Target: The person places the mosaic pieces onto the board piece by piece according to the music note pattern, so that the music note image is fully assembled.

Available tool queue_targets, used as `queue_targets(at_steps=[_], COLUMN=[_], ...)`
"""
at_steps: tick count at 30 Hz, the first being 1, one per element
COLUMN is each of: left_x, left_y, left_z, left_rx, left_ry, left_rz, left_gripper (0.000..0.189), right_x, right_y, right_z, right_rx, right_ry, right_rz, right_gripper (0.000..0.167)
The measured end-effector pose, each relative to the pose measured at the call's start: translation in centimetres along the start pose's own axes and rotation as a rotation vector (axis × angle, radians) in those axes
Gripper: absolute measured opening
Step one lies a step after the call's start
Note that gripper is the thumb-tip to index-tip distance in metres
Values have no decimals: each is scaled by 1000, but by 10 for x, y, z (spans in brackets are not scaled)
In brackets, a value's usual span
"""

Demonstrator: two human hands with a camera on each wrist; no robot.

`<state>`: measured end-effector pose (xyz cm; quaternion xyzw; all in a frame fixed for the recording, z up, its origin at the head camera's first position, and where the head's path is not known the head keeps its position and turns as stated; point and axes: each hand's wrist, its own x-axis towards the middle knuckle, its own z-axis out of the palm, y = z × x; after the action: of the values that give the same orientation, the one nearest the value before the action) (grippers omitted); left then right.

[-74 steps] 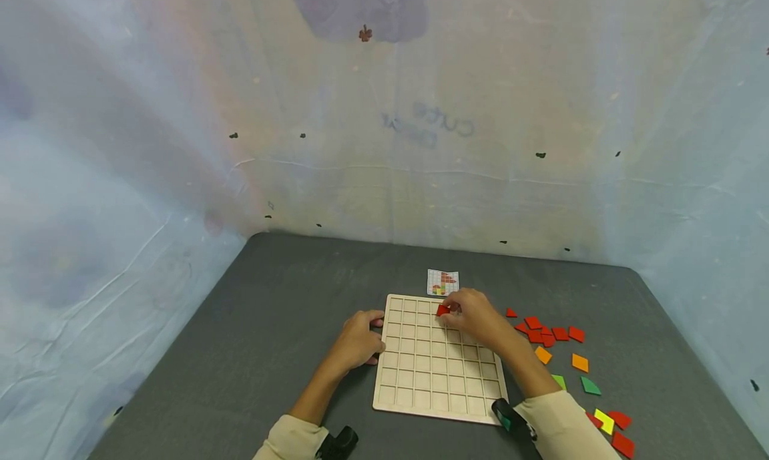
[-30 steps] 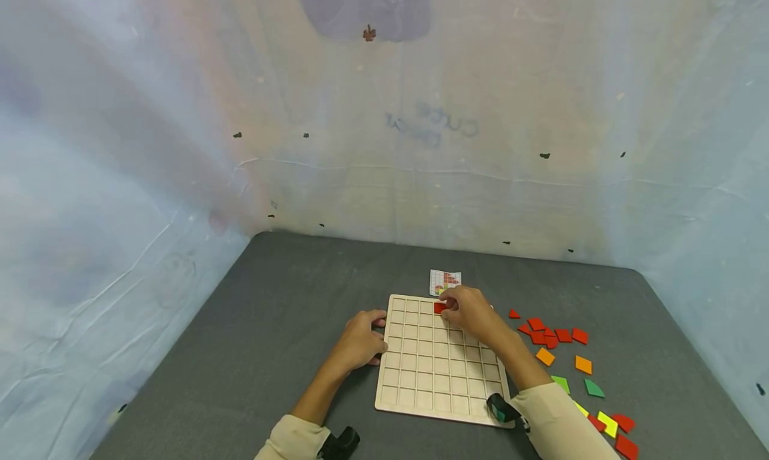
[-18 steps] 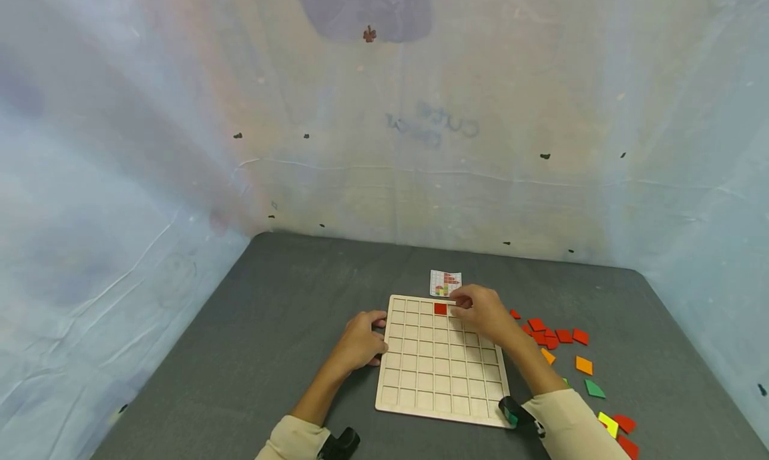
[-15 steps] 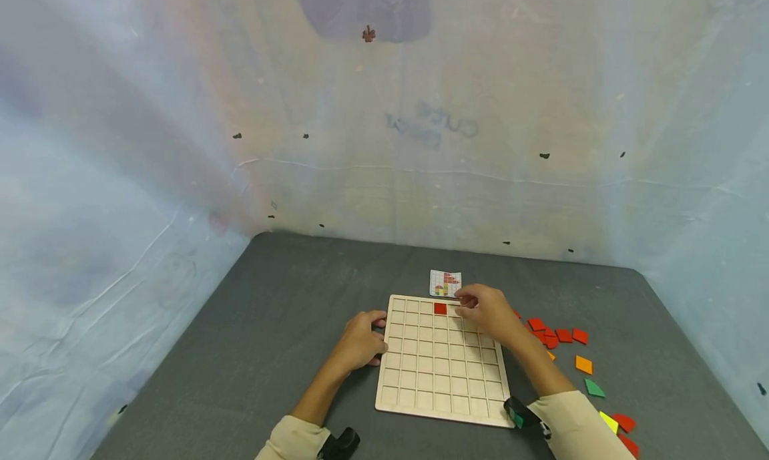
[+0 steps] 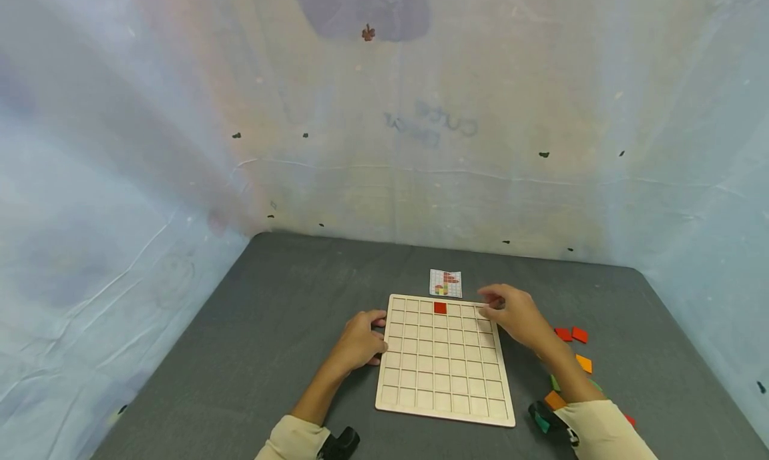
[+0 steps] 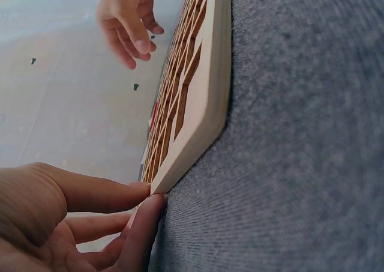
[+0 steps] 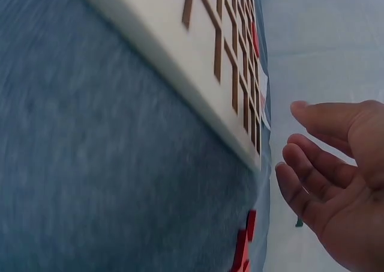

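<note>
A pale wooden grid board (image 5: 441, 366) lies on the grey table, and one red square tile (image 5: 440, 308) sits in a cell of its far row. At the board's left edge my left hand (image 5: 358, 340) pinches the rim between thumb and finger, as the left wrist view shows close up. My right hand (image 5: 515, 313) hovers by the far right corner, its fingers loosely bent with nothing between them. Just beyond the board lies a small printed card (image 5: 446, 283) with a coloured pattern on a grid.
Right of the board, partly hidden by my right forearm, lie loose tiles: red tiles (image 5: 579, 334), an orange tile (image 5: 584, 363) and another orange tile (image 5: 555, 400). A pale sheet (image 5: 390, 206) hangs behind the table (image 5: 300, 293).
The red square tile was between my right fingers over the far row and now lies in its cell, released. My right hand has drawn away to the right. My left hand stays put.
</note>
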<state>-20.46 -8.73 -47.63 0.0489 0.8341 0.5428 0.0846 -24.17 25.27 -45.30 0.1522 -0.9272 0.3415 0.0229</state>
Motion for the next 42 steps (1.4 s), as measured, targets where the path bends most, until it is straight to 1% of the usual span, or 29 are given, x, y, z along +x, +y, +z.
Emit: queue_targets(at_steps=[8,15,20,25,32,38,42], left_x=[0,1,1,0,0,1,1], left_y=[-2,-3,-2,-2,-2,-4,-4], left_z=[0,0,1,0,1,1,1], left_rx=[3,-3,-5,-12,-7,-11,-14], left_ry=[-1,3,4,0,4,1,3], left_rz=[13,26,24,16,22,25,25], left_gripper=[68,68,68,69,69,68,68], right_x=[-7,-12,-14,-16,-16,-17,-18], right_y=[14,22,31,37,44,47,46], right_z=[-11,-15,-18,-24,-25,-25,-25], right_rx=[-34,-86,-114,-125,-145,-171,-181], right_ry=[11,6,8,-4,-32,-26,-28], right_rz=[24,54,47,36,52,33,36], right_gripper=[44,50,53,51,45,39,36])
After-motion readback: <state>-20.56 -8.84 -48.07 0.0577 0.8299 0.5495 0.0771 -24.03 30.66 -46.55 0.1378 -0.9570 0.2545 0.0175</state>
